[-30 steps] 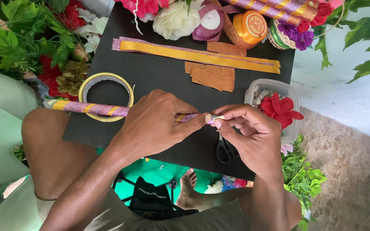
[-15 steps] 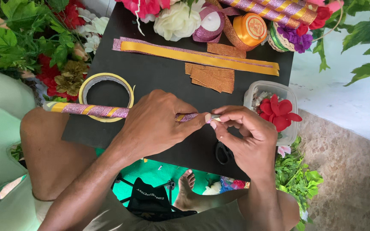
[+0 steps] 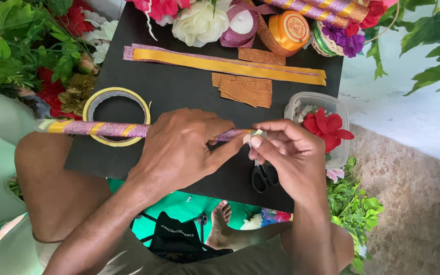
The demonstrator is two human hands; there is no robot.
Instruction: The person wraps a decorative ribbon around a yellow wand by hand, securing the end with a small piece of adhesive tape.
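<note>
hands [image 3: 179, 150] pinch glittery purple-and-gold wrapped stick [image 3: 103, 128] above black board [image 3: 179, 97]

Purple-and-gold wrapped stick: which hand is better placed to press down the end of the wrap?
Right. The right hand already pinches the tip of the purple-and-gold wrapped stick, while the left hand grips its middle, steadying it.

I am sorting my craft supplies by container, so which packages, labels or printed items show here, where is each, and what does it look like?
Orange ribbon spool: far edge of the black board, round, with a printed label on its orange face.
Clear plastic tub: right edge, beside the right hand, rectangular, holding red flowers.
Black bag: on the floor below, between the knees, white print on dark fabric.
No signs or screens.
</note>
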